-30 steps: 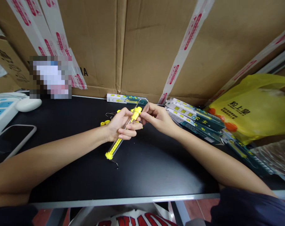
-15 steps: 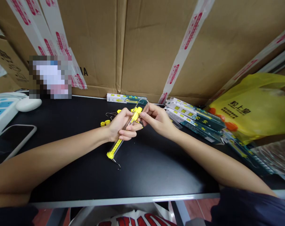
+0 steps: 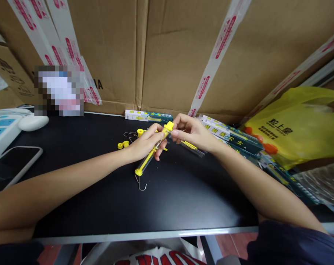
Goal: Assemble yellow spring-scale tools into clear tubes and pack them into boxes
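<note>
My left hand (image 3: 152,141) is closed round a clear tubular spring scale (image 3: 148,159) with yellow end caps, its thumb lying along the upper part of the tube. The scale tilts, its lower end toward me, and a bent metal hook (image 3: 142,187) hangs from that end. Beside the yellow top cap (image 3: 169,126), my right hand (image 3: 193,132) has its thumb and fingers pinched together; what lies between them is hidden. Yellow caps (image 3: 125,144) and wire hooks (image 3: 130,134) lie on the table behind my left hand. Clear tubes with yellow strips (image 3: 191,145) lie below my right hand.
Printed boxes (image 3: 233,134) are stacked at right, by a yellow plastic bag (image 3: 299,125). Another printed box (image 3: 147,116) lies at the back against large cardboard (image 3: 169,55). A phone (image 3: 15,165), white mouse (image 3: 34,122) and power strip (image 3: 1,129) occupy the black table's (image 3: 156,213) left.
The spring scale has turned in my left hand, and its lower end has moved up and right. The wire loop above its top cap is out of sight. My right hand has shifted slightly right.
</note>
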The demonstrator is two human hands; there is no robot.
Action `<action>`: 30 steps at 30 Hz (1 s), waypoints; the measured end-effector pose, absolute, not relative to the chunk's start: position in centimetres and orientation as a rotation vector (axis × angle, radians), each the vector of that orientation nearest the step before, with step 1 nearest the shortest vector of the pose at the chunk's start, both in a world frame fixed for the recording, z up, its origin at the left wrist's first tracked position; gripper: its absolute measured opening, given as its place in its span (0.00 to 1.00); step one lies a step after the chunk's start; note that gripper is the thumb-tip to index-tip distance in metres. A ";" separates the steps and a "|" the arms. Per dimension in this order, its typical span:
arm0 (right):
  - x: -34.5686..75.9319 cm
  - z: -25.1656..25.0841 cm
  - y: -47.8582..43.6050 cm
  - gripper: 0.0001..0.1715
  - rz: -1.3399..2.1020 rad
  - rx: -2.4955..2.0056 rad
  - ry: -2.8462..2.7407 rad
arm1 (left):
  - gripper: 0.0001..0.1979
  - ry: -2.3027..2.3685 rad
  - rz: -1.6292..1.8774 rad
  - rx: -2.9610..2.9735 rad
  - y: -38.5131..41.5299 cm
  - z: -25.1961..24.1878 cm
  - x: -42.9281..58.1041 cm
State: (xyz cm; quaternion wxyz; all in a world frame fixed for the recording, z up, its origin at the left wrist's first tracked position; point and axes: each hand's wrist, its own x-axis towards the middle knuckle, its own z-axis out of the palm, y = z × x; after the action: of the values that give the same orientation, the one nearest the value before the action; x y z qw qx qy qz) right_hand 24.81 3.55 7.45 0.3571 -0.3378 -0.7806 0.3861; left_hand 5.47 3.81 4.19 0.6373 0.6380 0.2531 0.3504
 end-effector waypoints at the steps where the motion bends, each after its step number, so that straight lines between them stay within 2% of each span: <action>1: 24.7 7.4 3.5 0.22 1.019 -0.885 -2.019 | 0.02 0.580 0.820 1.462 3.8 4.1 5.5; 13: 24.5 7.0 4.3 0.19 1.179 -0.868 -1.986 | 0.09 0.557 0.883 1.430 4.2 3.4 5.5; 19: 24.3 6.4 4.7 0.20 1.192 -0.811 -1.902 | 0.11 0.631 0.804 1.408 4.0 3.7 5.4; 25: 24.9 6.0 5.6 0.22 1.295 -0.764 -1.577 | 0.08 0.601 0.702 1.349 4.1 3.6 5.5; 30: 25.3 6.0 5.9 0.19 1.333 -0.769 -1.449 | 0.13 0.566 0.588 1.360 3.9 3.5 5.6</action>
State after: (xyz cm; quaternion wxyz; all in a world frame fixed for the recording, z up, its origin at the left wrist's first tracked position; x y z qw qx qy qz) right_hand 25.28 5.94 5.97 0.4916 -0.3169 -0.5970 0.5491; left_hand 5.59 3.94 3.47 0.7018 0.6108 0.2541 0.2641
